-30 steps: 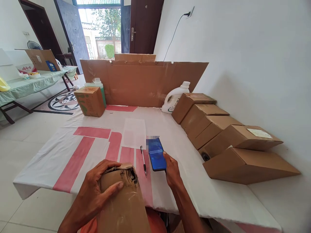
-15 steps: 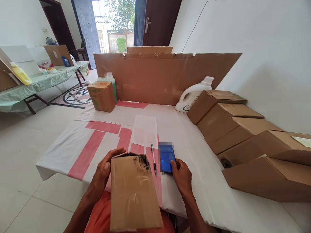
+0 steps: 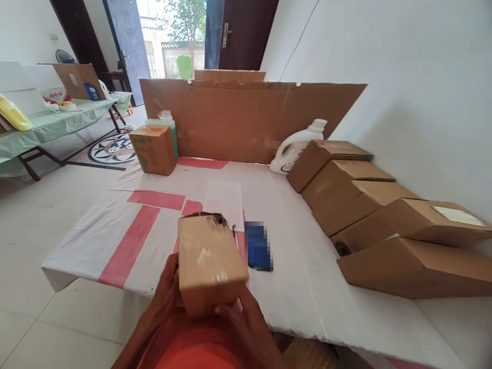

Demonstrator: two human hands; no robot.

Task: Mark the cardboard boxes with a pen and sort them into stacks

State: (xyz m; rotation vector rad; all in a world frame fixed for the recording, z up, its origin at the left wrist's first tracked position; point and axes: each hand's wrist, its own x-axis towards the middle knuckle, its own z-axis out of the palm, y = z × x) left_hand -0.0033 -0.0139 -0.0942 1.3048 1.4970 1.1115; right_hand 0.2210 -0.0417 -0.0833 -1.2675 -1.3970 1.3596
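Both hands have closed on the cardboard box (image 3: 209,259) since the earlier frame: the right hand (image 3: 246,320), which lay on the blue phone (image 3: 258,246) half a second ago, has left it and come under the box's near end, and the box has been lifted from the lap to stand out over the near edge of the desk (image 3: 96,241). The left hand (image 3: 167,297) cups the box's left side from below; its fingers are wrapped round the lower edge. The right hand's fingers are curled up against the near face. Neither hand is open; both have hold of the box and nothing else.

The box sits low in the middle of the frame, tilted away from the camera, its torn, darkened far end just above the pen (image 3: 234,230), which it partly hides. The phone lies flat on the cloth just to the right of the box, untouched. A sheet of paper (image 3: 225,197) lies beyond the pen. Along the right side of the frame a row of closed cartons (image 3: 376,215) leans one against another, with a white jug (image 3: 294,148) at its far end.

The step in hand looks like carrying the box into position over the desk. A next move would call for a level, two-handed descent clear of pen and phone.
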